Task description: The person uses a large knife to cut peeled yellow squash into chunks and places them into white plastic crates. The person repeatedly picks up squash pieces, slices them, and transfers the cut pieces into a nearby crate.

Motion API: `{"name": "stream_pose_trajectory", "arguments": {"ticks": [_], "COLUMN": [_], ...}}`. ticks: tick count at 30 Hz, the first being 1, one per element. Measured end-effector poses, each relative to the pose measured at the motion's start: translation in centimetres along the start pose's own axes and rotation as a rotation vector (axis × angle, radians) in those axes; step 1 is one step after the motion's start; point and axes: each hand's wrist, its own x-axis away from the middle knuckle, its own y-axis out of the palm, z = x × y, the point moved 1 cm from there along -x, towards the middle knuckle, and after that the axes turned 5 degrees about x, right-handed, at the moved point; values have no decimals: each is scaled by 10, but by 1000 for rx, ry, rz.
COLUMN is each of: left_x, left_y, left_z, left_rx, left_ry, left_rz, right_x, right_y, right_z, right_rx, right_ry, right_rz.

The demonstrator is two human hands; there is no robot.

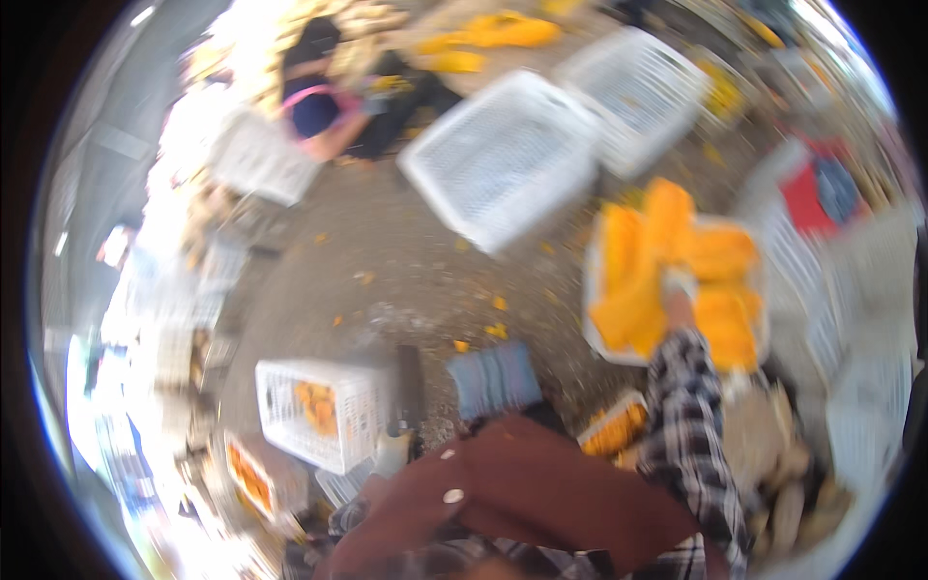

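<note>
My right arm, in a black-and-white plaid sleeve, reaches forward into a white crate [592,333] heaped with orange peeled pumpkins. There my right hand [680,302], partly pale as if gloved, is closed at the near end of a long peeled pumpkin [667,217] lying on top of the heap. Motion blur smears its fingers. My left hand [391,454], pale and blurred, is low on the left, closed around the lower end of a dark broad-bladed knife [410,382] that points away from me. Beside the knife is a white basket [360,416] with orange pieces showing inside.
Two large white crates [503,155] stand on the dirt floor ahead. A blue-grey striped cushion [495,379] lies before me. Another person [319,116] bends at the far left beside a white crate [261,155]. Orange scraps dot the ground; crates line the right.
</note>
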Motion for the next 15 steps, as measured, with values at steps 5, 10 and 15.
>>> {"name": "stream_pose_trajectory", "arguments": {"ticks": [5,10,15], "left_x": [3,-3,5], "left_y": [-8,-12,-7], "left_z": [-20,-25,-22], "left_rx": [151,22,143], "left_ry": [-118,-195,-184], "left_rz": [0,48,52], "right_x": [-76,-91,-28], "right_y": [18,4,-6], "right_z": [14,22,30], "right_rx": [-940,-1271,-2092], "right_ry": [538,659,201], "right_rz": [-205,-376,-366]}}
